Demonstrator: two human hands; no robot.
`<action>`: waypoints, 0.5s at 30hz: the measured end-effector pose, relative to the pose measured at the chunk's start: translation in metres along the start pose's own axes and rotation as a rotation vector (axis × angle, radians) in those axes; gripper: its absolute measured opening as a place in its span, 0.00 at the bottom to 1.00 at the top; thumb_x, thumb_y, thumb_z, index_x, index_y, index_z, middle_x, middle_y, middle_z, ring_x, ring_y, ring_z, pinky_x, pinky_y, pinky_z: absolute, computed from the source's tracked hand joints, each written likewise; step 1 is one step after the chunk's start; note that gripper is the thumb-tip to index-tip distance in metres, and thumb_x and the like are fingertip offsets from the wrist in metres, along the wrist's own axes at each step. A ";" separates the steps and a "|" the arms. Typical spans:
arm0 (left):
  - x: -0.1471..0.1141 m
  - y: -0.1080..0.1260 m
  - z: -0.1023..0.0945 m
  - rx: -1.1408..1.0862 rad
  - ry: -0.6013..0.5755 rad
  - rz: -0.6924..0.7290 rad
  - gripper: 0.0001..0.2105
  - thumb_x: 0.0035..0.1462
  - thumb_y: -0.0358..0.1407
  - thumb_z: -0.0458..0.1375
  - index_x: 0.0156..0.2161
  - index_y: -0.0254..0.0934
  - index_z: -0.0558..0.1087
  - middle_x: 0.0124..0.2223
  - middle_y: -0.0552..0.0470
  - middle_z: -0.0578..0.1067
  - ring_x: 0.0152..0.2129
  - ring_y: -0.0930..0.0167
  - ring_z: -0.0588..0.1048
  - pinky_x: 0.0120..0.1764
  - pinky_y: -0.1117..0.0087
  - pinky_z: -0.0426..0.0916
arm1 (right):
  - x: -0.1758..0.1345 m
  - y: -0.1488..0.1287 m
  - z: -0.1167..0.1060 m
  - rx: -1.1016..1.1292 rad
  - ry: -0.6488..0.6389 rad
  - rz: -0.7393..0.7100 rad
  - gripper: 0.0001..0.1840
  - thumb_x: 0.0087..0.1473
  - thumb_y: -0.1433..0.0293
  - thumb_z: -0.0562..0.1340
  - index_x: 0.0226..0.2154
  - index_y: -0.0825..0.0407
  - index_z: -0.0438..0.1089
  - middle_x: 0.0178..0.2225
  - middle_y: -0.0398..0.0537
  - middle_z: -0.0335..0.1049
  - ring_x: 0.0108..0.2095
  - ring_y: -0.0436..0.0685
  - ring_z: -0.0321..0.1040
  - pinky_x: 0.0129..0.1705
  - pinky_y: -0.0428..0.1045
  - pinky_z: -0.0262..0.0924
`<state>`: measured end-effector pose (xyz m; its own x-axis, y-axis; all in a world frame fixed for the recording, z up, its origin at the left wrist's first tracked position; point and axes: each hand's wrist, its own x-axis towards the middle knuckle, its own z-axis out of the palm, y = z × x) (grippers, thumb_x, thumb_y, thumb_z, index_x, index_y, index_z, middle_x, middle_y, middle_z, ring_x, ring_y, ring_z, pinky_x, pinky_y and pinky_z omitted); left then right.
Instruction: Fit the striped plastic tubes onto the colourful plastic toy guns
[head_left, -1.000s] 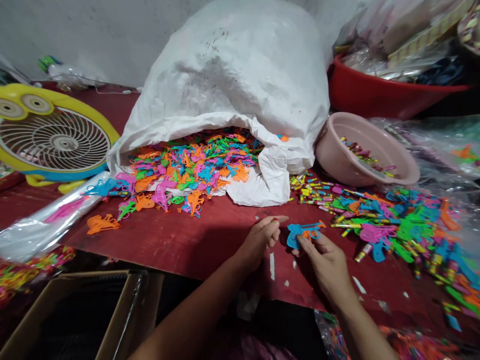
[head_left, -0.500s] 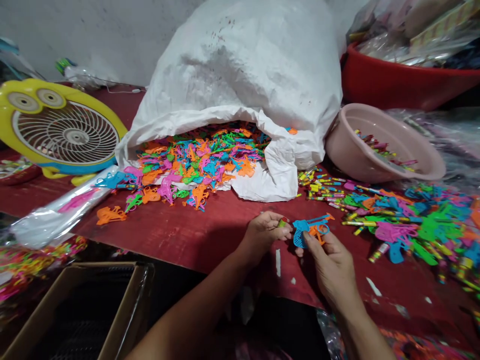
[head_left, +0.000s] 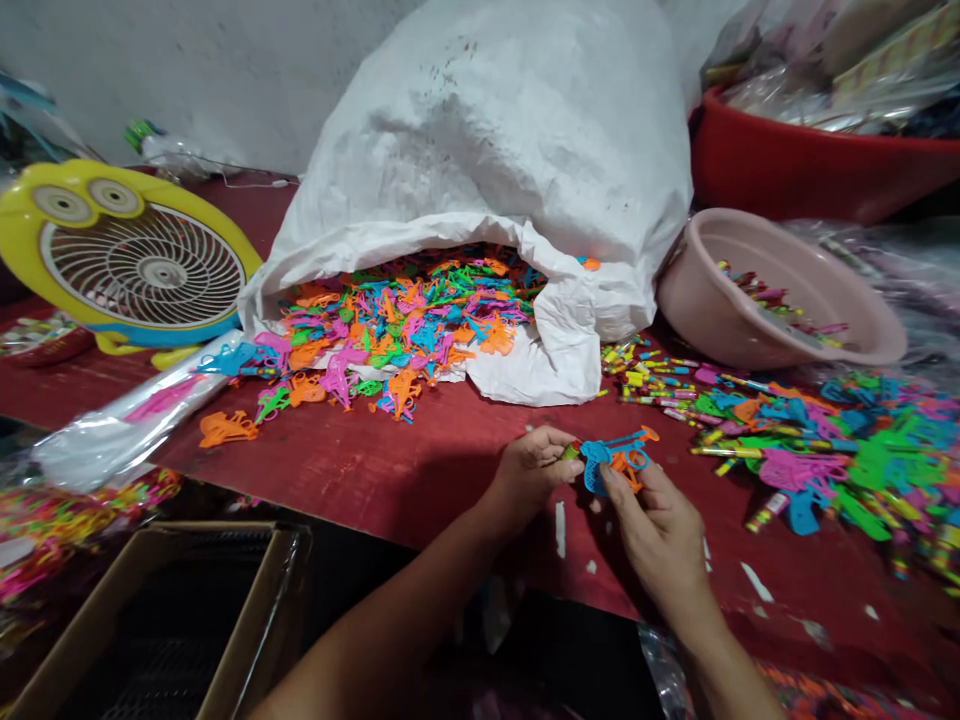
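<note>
My left hand (head_left: 529,475) pinches a small yellow-green piece with a reddish end (head_left: 571,452), mostly hidden by the fingers. My right hand (head_left: 661,525) is closed on a blue plastic toy gun (head_left: 595,465), with an orange toy gun (head_left: 625,466) close behind it in the same grip. The yellow-green piece meets or nearly meets the left end of the blue gun; I cannot tell which. Both hands are just above the red tabletop (head_left: 360,480), in front of a big white sack (head_left: 487,130) spilling toy guns (head_left: 405,320) of many colours.
To the right lie toy guns with shiny tubes attached (head_left: 810,460) and loose small tubes (head_left: 645,375). Behind them stand a pink basin (head_left: 810,300) and a red tub (head_left: 817,160). On the left are a yellow fan (head_left: 161,265), a plastic bag (head_left: 135,410) and a cardboard box (head_left: 277,570).
The yellow-green piece and the blue toy gun have come closer together, my right hand shifting slightly left. The whole view has moved a little.
</note>
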<state>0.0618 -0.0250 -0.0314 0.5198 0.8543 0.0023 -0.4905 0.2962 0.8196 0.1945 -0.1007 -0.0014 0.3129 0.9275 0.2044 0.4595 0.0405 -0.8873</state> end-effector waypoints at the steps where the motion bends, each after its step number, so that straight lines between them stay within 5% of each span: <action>1: 0.001 -0.002 0.000 0.012 0.004 0.023 0.16 0.46 0.37 0.69 0.38 0.33 0.72 0.30 0.52 0.76 0.27 0.72 0.73 0.36 0.71 0.65 | 0.000 0.000 -0.001 -0.031 -0.001 -0.013 0.13 0.61 0.59 0.59 0.32 0.51 0.69 0.23 0.42 0.69 0.23 0.51 0.66 0.27 0.46 0.59; 15: -0.006 -0.008 0.005 0.231 0.034 0.101 0.09 0.51 0.36 0.63 0.37 0.35 0.74 0.32 0.50 0.77 0.31 0.67 0.75 0.38 0.68 0.68 | 0.009 -0.007 -0.003 0.122 -0.072 0.088 0.17 0.60 0.54 0.60 0.30 0.50 0.67 0.19 0.40 0.64 0.19 0.50 0.60 0.23 0.46 0.54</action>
<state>0.0662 -0.0345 -0.0350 0.4504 0.8897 0.0750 -0.3637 0.1061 0.9254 0.1970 -0.0934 0.0080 0.2847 0.9537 0.0971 0.3269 -0.0014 -0.9451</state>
